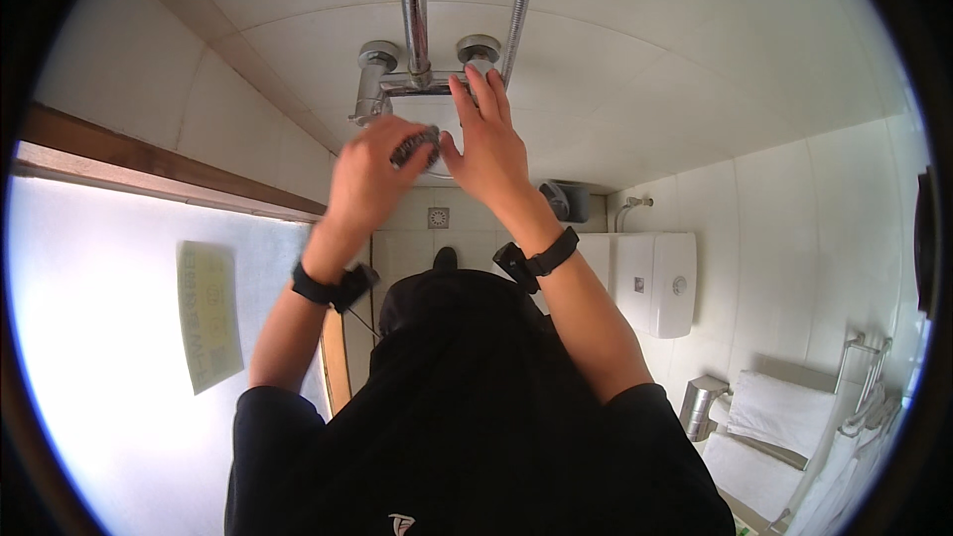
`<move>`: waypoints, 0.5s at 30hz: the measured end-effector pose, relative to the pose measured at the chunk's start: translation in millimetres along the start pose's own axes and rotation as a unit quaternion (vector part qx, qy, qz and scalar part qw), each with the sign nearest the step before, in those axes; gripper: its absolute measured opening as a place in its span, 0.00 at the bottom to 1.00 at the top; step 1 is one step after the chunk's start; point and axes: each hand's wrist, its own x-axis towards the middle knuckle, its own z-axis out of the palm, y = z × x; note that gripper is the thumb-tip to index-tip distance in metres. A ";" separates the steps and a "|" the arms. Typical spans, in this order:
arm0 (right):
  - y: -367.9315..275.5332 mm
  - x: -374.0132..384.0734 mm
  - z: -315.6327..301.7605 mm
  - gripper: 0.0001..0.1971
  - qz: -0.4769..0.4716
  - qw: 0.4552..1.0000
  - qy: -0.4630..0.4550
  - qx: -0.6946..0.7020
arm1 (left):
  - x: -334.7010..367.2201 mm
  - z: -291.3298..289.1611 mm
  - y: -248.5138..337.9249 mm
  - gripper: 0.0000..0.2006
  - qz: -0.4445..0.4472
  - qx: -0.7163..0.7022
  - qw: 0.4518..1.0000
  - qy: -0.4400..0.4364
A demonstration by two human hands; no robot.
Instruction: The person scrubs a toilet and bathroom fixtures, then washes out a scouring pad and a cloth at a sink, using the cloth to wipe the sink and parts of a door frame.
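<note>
A chrome shower mixer point(417, 84) is fixed to the pale wall in front of me, with a round wall fitting at each end. Just below its left part, my left hand point(369, 171) is closed around a dark grey, coarse steel wool scourer point(415, 146). The hand is slightly blurred. My right hand point(493, 151) has its fingers stretched out over the mixer's right end and covers part of it. Its fingertips lie at the right wall fitting point(478, 47); whether they touch it I cannot tell. Its thumb points toward the scourer.
A chrome riser pipe point(413, 10) and a ribbed shower hose point(523, 10) run up from the mixer. A floor drain point(438, 217) lies below. On the right are a grey bin point(566, 201), a white toilet tank point(653, 283) and a towel rack point(829, 417). A frosted window point(109, 308) fills the left.
</note>
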 end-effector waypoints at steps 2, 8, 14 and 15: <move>1.2 1.2 -3.1 0.31 0.005 1.000 -0.014 0.028 | -16.1 26.9 -3.2 0.11 -0.062 -0.098 0.993 0.029; 21.1 -3.3 -9.6 0.23 0.004 0.986 0.029 0.166 | -10.2 88.7 -24.0 0.13 -0.346 -0.583 0.729 0.097; 25.0 -26.6 -17.5 0.22 0.041 0.967 0.056 0.244 | 26.0 102.5 -4.6 0.20 -0.345 -0.586 0.713 0.170; 22.6 -27.1 -16.2 0.22 0.038 0.969 0.048 0.239 | 29.1 103.7 -9.4 0.20 -0.348 -0.591 0.706 0.176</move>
